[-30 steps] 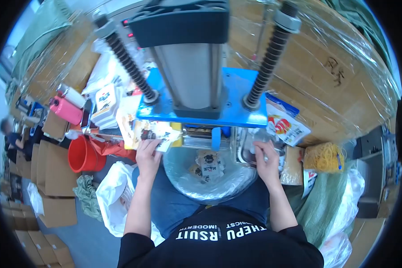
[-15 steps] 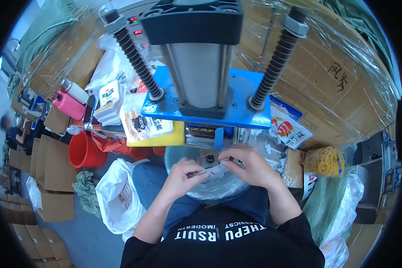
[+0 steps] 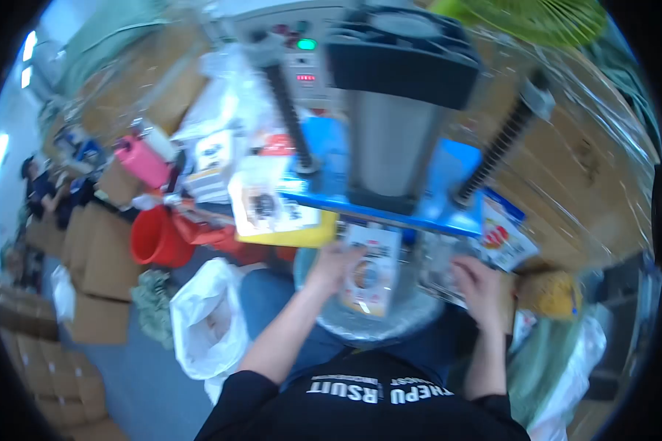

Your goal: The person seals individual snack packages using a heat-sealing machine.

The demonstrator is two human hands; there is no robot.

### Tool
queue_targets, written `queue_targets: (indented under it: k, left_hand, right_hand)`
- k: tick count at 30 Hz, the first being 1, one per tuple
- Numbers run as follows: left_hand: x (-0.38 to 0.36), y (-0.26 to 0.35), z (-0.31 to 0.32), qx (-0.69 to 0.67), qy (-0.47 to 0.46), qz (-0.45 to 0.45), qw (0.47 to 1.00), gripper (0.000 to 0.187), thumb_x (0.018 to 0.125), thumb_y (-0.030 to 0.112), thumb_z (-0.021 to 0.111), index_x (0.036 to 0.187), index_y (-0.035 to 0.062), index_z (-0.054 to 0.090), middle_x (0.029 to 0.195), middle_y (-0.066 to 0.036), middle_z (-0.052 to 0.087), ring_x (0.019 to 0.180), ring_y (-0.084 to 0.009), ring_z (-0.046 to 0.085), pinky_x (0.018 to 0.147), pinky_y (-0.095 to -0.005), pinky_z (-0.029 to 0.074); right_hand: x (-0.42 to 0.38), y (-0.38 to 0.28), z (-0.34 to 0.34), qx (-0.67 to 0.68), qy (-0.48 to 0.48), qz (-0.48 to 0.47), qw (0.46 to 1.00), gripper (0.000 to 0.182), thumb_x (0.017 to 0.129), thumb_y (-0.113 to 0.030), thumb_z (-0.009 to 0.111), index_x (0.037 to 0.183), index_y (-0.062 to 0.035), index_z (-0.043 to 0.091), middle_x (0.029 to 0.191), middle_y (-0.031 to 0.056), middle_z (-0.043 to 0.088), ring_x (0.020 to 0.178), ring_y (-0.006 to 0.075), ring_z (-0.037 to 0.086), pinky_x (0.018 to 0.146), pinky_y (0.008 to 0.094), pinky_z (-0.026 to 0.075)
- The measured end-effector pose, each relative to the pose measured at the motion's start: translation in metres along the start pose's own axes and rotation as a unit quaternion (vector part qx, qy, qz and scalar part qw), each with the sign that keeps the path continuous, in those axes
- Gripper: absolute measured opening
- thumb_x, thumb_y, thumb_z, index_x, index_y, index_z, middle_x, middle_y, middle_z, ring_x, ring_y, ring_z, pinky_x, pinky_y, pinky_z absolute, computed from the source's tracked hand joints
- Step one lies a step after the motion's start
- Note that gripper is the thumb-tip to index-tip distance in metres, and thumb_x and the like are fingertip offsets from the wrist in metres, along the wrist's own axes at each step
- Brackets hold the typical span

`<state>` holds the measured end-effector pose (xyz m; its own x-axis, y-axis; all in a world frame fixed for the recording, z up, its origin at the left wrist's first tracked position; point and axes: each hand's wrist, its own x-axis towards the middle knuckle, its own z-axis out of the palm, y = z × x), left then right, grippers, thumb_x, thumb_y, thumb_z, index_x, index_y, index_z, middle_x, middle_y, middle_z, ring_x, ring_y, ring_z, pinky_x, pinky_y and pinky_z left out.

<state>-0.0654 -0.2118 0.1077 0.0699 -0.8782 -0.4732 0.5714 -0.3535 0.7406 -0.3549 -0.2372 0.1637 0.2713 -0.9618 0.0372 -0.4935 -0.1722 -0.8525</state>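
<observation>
My left hand [image 3: 332, 266] is closed on the left edge of a white printed packaging pouch [image 3: 373, 273], which stands nearly upright with a round picture on its front. Under the pouch lies a round basin lined with clear plastic [image 3: 371, 332], between my knees. Off to the right, my right hand [image 3: 479, 287] is bent at the fingers beside a heap of small clear and whitish pieces [image 3: 440, 266]. Blur hides whether those fingers hold anything. Just beyond both hands stands the press with its blue plate [image 3: 390, 209] and grey cylinder [image 3: 387, 147].
Printed pouches [image 3: 261, 202] lie on a yellow block [image 3: 290, 234] left of the press. On the floor side are a red bucket [image 3: 158, 237] and an open white bag [image 3: 210, 320]. Yellow rubber bands [image 3: 550, 295] sit at right, before a large carton [image 3: 595, 198].
My hands have parted: the left now holds the pouch up over the basin, and the right has moved right to the small pieces. The whole view has shifted.
</observation>
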Motion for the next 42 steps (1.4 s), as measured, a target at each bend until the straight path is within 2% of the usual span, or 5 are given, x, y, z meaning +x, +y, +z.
queue_targets:
  k: [8,19,28,33,42]
  left_hand:
    - [0.0,0.0,0.001,0.103,0.02,0.124,0.987,0.03,0.082,0.025,0.07,0.09,-0.0032,0.065,0.075,-0.008,0.063,0.067,-0.0132,0.059,0.059,-0.0301,0.049]
    - [-0.046,0.032,-0.09,0.736,0.161,0.45,0.48,0.052,0.068,0.017,0.073,0.117,0.0109,0.058,0.132,-0.013,0.05,0.119,-0.0287,0.048,0.101,-0.0442,0.036]
    - [-0.041,0.056,-0.055,0.548,0.224,0.519,0.617,0.014,0.067,0.001,0.061,0.08,0.003,0.064,0.08,-0.013,0.06,0.077,-0.0316,0.057,0.068,-0.0387,0.046]
    - [-0.078,0.034,0.004,0.569,0.062,0.465,0.675,0.023,0.058,0.002,0.066,0.08,0.0041,0.067,0.08,-0.008,0.061,0.078,-0.028,0.053,0.071,-0.0344,0.045]
    - [-0.09,0.006,0.015,0.247,-0.112,0.031,0.962,0.017,0.081,0.014,0.071,0.091,0.0,0.07,0.078,-0.004,0.068,0.067,-0.0071,0.057,0.06,-0.0224,0.046]
  right_hand:
    - [0.014,0.049,0.021,-0.205,0.057,-0.084,0.973,0.028,0.079,0.003,0.055,0.106,-0.0024,0.057,0.103,0.0173,0.054,0.097,0.0377,0.054,0.083,0.0401,0.043]
    - [0.009,0.071,0.016,-0.193,0.112,-0.175,0.959,0.018,0.083,0.003,0.053,0.1,0.0017,0.058,0.095,0.0177,0.058,0.089,0.0316,0.058,0.08,0.0342,0.045]
    - [-0.007,0.005,0.022,0.26,0.045,0.037,0.964,0.02,0.09,-0.009,0.055,0.108,-0.0041,0.062,0.078,0.001,0.06,0.066,0.0077,0.055,0.065,0.0224,0.045]
    - [-0.004,-0.042,0.018,0.081,-0.122,-0.078,0.986,0.019,0.085,-0.007,0.061,0.103,-0.0018,0.063,0.086,0.0092,0.066,0.073,0.0168,0.062,0.065,0.0284,0.048]
    - [0.009,-0.061,0.041,0.073,-0.184,-0.193,0.961,0.025,0.085,-0.01,0.06,0.109,-0.0033,0.062,0.088,0.0128,0.064,0.077,0.0254,0.062,0.069,0.0353,0.048]
